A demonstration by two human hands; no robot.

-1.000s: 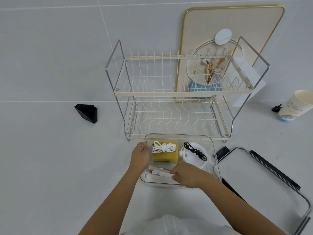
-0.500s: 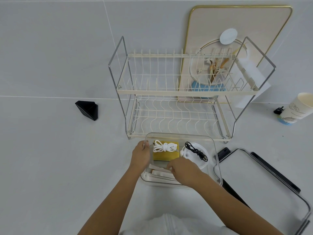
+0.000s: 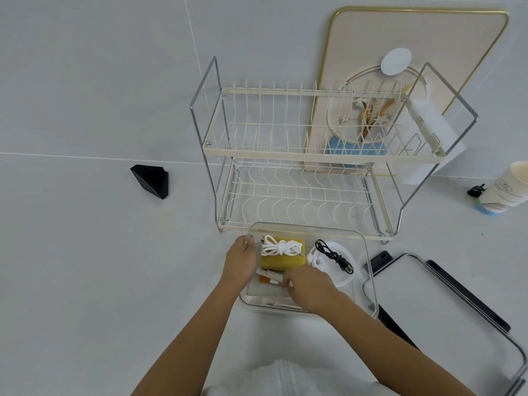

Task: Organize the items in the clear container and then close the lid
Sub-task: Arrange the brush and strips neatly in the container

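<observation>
Right hand has moved up-left inside the clear container, low centre of frame, now pinching white sticks just below the yellow sponge. Left hand grips the container's left rim. White cable sits on sponge; lid lies on table at lower right.

A kitchen counter: two-tier dish rack against grey tiles.
</observation>
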